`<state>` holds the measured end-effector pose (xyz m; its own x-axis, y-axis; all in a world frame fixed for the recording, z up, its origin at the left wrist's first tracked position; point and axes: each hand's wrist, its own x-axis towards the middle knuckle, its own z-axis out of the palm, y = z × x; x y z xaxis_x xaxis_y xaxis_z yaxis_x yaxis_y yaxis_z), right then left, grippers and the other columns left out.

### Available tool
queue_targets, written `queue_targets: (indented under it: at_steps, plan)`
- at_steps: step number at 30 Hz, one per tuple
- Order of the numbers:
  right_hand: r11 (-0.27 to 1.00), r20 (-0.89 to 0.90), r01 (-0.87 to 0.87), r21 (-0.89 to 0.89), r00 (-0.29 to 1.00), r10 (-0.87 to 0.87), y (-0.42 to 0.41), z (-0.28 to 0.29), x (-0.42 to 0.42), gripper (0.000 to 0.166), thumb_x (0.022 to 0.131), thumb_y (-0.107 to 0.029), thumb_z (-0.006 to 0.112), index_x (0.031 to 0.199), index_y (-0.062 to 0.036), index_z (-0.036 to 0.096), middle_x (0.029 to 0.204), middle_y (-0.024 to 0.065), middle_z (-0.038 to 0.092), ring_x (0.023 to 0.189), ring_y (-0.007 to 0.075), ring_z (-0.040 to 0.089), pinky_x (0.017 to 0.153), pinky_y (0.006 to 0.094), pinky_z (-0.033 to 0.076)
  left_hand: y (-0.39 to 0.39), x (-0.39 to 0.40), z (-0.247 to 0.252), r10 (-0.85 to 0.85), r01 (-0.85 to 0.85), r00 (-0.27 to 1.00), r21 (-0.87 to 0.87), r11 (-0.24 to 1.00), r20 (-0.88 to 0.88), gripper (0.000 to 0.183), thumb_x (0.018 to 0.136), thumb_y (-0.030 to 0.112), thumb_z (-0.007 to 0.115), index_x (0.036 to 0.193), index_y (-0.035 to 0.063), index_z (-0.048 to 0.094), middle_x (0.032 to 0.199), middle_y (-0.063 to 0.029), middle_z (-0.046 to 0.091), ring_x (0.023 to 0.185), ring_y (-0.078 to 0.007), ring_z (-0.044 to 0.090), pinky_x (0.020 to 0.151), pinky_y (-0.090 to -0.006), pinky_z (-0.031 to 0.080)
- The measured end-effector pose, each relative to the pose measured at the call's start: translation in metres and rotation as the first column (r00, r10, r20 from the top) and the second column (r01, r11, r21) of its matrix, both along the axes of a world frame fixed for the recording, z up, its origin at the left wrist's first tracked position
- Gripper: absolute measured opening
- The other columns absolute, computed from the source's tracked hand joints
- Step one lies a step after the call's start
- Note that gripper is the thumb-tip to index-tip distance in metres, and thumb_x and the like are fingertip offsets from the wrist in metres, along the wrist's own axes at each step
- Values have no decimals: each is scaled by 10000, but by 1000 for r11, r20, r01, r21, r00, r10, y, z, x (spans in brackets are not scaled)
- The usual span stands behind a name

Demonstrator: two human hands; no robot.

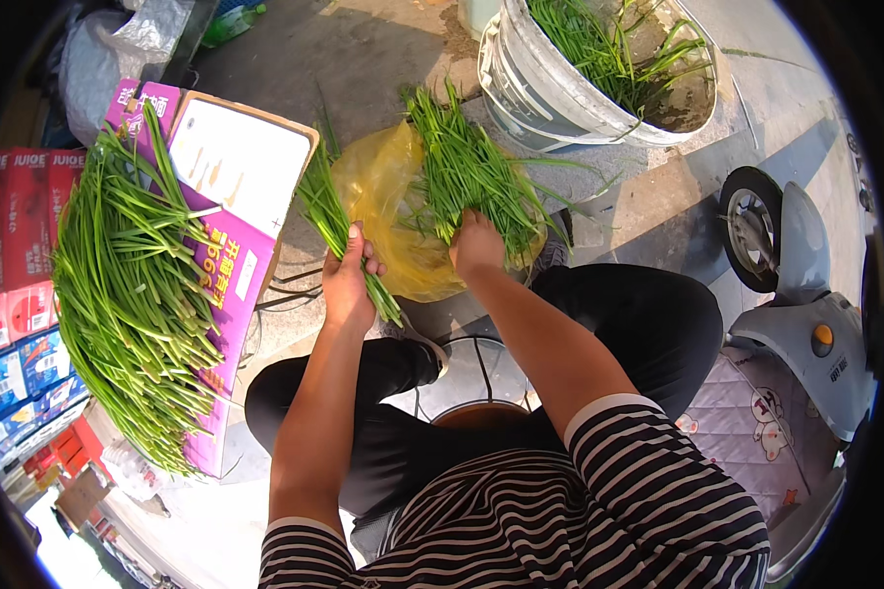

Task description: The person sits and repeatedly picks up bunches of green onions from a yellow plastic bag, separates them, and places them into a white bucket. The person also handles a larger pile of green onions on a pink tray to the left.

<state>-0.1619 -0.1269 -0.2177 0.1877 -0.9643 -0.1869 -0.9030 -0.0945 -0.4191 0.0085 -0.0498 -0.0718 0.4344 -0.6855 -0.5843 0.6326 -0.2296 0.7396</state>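
A small bundle of garlic chives (pixel 324 195) lies across the palm of my left hand (pixel 351 276), its pale cut ends pointing towards me. My right hand (pixel 477 247) reaches down to the near end of a loose pile of chives (pixel 464 166). Those fingertips touch the stems, but whether they grip any is hidden. Under the pile spreads a crumpled yellow plastic bag (pixel 379 177) on the ground. At my left, a large heap of chives (pixel 132 294) rests on a purple printed cardboard box (pixel 254 254).
A white bucket (pixel 516 96) holding more greens (pixel 604 51) stands beyond the pile at the right. A scooter (pixel 795 294) is parked at the far right. Stacked red cartons (pixel 26 221) line the left side. Near the top lies a green plastic bottle (pixel 232 26).
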Motion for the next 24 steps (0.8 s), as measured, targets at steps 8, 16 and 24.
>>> queue_targets:
  at_steps: [8,16,24]
  plan:
    - [881,-92,44,472,996,0,-54,34,22,629,764,-87,741,1342,-29,498,1008,133,676,917,282,658,808,371,520,-6,9,-8,-34,34,999,53,998,-11,417,976,344,624,1250,48,519,825,18,463,694,-95,422,665,-277,412]
    - [673,655,-110,731,390,-648,-75,48,-11,342,827,42,637,1154,-54,663,981,80,697,783,194,638,707,379,493,-7,3,3,-45,46,997,9,999,-55,468,971,338,633,1287,23,495,816,9,471,678,-99,425,656,-283,408]
    - [748,604,321,581,446,-660,-55,7,-58,259,920,-65,629,1167,13,630,912,79,675,703,149,599,616,359,482,4,5,-6,12,-13,1000,-57,998,-20,294,950,313,669,1089,87,542,778,14,473,651,-112,442,631,-289,415]
